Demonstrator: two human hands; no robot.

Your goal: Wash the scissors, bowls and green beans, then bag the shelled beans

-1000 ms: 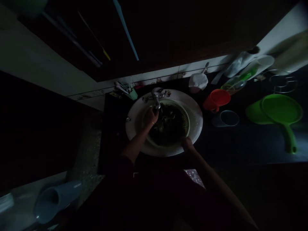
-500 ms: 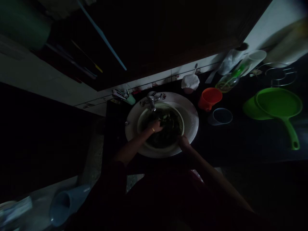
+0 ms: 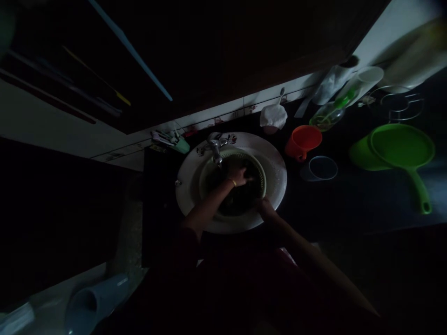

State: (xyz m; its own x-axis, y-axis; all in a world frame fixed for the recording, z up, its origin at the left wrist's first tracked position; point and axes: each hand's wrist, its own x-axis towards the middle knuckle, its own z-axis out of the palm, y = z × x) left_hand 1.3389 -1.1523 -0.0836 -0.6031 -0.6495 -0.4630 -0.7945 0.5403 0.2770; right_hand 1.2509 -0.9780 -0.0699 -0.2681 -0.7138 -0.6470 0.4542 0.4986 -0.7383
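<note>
A pale plastic colander sits in the white oval sink, beneath the chrome tap. Dark leafy greens lie inside it, hard to make out in the dim light. My left hand, a gold-coloured band at its wrist, reaches into the colander over the greens with its fingers apart. On the near right side, my right hand is closed on the colander's rim.
Right of the sink stand an orange mug, a clear cup and a green long-handled dipper. A cloth-covered container and a toothbrush cup are behind. A blue bucket lies lower left.
My left hand has moved to the right across the greens, and its fingers have spread. My right hand stays at the rim. The view has shifted slightly.
</note>
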